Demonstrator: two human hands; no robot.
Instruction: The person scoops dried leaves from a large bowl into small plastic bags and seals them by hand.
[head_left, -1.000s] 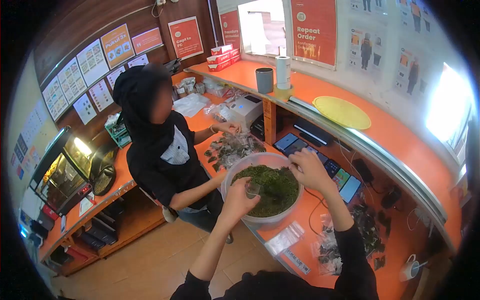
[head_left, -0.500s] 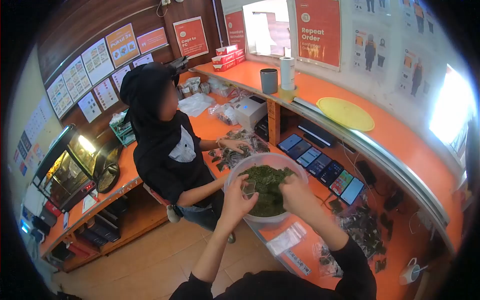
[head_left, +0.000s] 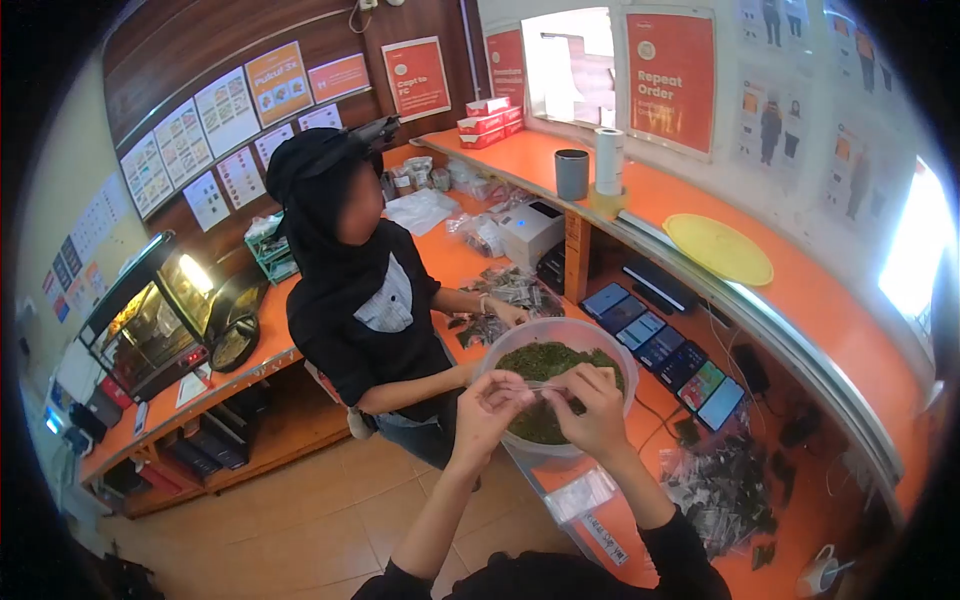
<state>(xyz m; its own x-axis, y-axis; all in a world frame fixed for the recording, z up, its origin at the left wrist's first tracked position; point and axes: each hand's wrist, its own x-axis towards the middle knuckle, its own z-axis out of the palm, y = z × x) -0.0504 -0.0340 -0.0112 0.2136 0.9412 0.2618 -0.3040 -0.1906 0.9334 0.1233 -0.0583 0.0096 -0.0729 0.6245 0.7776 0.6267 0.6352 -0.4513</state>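
Note:
A translucent round tub (head_left: 628,400) holds a green, leafy, crumbled mass (head_left: 545,360). Over the tub's near part, my left hand (head_left: 490,408) pinches one side of a small clear plastic bag (head_left: 536,386). My right hand (head_left: 590,405) grips the bag's other side with bent fingers, close to my left hand. What the bag contains is too small to tell. Flat clear bags (head_left: 580,496) lie on the orange counter below the tub. Right of them is a heap of small filled packets (head_left: 718,490).
A co-worker (head_left: 365,300) in black stands at the left, one hand near another packet pile (head_left: 505,298). Several phones (head_left: 660,345) lie beyond the tub. A white mug (head_left: 820,570) stands at lower right, a yellow lid (head_left: 718,248) on the upper shelf.
My right hand has come out of the green mass and over to my left hand, where it now holds the bag too. The whole view has shifted, with objects appearing further right and lower.

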